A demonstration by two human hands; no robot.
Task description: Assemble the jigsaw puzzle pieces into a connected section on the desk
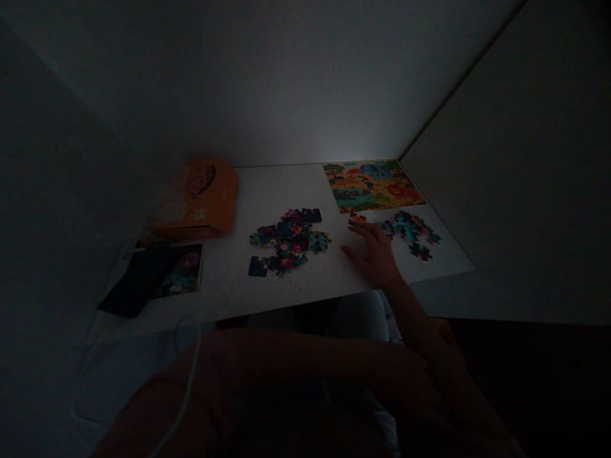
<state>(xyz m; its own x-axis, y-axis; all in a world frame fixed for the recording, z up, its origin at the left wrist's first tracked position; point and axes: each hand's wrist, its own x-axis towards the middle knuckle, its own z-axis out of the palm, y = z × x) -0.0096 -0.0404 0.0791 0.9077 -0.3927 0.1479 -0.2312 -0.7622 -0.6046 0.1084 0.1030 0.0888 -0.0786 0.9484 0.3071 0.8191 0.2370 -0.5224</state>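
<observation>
In the dim light my right hand [375,254] is over the right part of the white table. Its fingers are stretched out, thumb apart, and the fingertips lie at the edge of an orange puzzle piece [357,219]. Whether they touch it I cannot tell. Beyond the hand, to the right, lies a small group of teal and dark puzzle pieces [415,230]. A larger loose heap of puzzle pieces [292,240] sits left of the hand. My left forearm crosses in front of my body toward the right arm; my left hand [424,388] is in shadow there, its fingers not clear.
A colourful animal picture [375,184] lies flat at the back right against the wall. An orange box [210,197] stands at the back left. Nearer on the left, a dark cloth-like item [138,283] partly covers a picture card [186,270]. A pale cable [193,369] hangs in front.
</observation>
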